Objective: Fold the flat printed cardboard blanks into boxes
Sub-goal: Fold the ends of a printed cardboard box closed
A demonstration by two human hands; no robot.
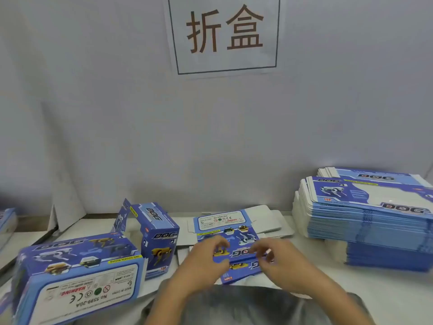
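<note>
**Both hands on one flat blank**

We held a flat blue printed cardboard blank [230,240] on the white table [386,292], right in front of us. Our left hand [206,261] pinched its near left edge, thumb and fingers curled shut on the card. Our right hand [278,261] pinched the near right edge the same way. The picture was blurry there, so we could not tell how tight each pinch was.

From our grip, the blank reached away from us toward the grey wall [210,137]. Its long side ran from near to far, and both hands were equally close to it. We think the next move was to push the two edges together so it pops open.

A tall stack of blue flat blanks [370,214] sat well apart, past the right hand. Two finished blue boxes [77,273] lay past the left hand.
</note>
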